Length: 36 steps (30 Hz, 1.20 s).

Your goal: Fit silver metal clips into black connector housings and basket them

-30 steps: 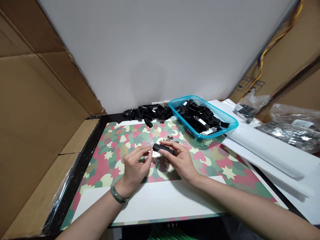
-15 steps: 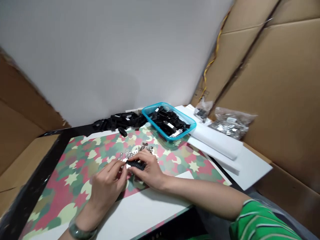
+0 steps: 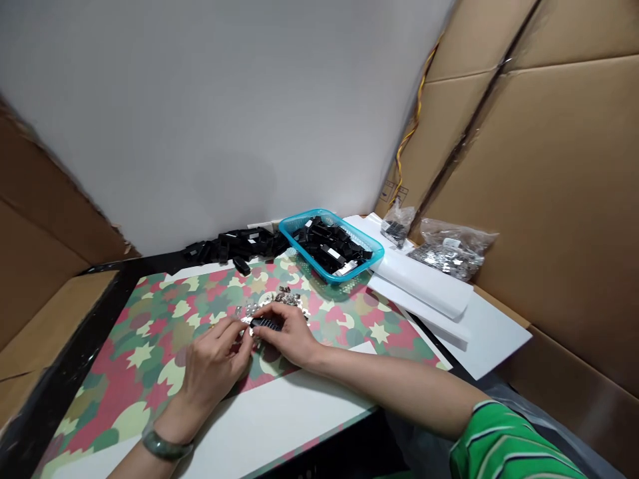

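Between thumb and fingers, my right hand (image 3: 289, 332) grips a small black ribbed plastic piece (image 3: 265, 324). My left hand (image 3: 218, 352) meets it at the left end, thumb and index finger pinched together by a small shiny metal bit (image 3: 251, 330). Whether that bit is apart from the black piece or seated in it is too small to tell. Just beyond my fingers lies a pile of small silvery metal parts (image 3: 287, 298) on the camouflage-patterned sheet (image 3: 174, 346).
A blue plastic basket (image 3: 329, 276) full of black pieces stands at the back. Left of it lies a heap of similar black pieces (image 3: 239, 245). White boards (image 3: 424, 283) and a clear bag of metal parts (image 3: 452, 253) lie to the right. Cardboard (image 3: 559, 166) walls the right side.
The view has shifted slightly. My right hand has turned the black piece a little, so its ribs show more clearly. Both hands stay together in front of the metal pile.
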Each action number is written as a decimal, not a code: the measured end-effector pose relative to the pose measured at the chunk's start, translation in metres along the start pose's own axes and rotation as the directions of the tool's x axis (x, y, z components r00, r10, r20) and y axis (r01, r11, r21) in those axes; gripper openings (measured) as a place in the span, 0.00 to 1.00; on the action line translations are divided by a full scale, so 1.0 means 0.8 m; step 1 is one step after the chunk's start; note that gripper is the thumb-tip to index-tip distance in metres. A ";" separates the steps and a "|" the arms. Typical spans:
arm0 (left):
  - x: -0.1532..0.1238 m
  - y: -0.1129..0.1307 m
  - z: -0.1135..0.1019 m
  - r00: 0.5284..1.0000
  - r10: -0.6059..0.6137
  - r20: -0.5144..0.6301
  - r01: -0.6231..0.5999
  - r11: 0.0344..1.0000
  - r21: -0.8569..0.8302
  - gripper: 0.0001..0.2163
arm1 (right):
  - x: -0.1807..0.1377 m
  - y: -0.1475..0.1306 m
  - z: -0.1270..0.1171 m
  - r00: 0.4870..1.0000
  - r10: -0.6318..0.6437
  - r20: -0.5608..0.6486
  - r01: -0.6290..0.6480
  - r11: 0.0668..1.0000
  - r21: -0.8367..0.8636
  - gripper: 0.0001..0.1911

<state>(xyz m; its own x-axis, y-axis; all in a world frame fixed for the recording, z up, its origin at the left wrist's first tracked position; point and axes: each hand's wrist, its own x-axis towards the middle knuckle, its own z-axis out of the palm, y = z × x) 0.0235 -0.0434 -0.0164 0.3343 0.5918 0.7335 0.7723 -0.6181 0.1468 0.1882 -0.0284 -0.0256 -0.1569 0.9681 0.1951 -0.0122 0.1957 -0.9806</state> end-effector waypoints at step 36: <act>0.010 0.018 -0.002 0.724 -0.570 0.389 0.579 0.195 -0.791 0.11 | 0.002 0.000 -0.012 0.981 -0.028 0.191 -0.013 0.977 0.212 0.14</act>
<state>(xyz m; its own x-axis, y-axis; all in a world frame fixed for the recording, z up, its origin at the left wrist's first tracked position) 0.0365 -0.0485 -0.0076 0.0123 0.9819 0.1891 -0.0831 -0.1874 0.9788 0.1974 -0.0250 -0.0251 -0.3426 0.9145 0.2153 -0.2195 0.1450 -0.9648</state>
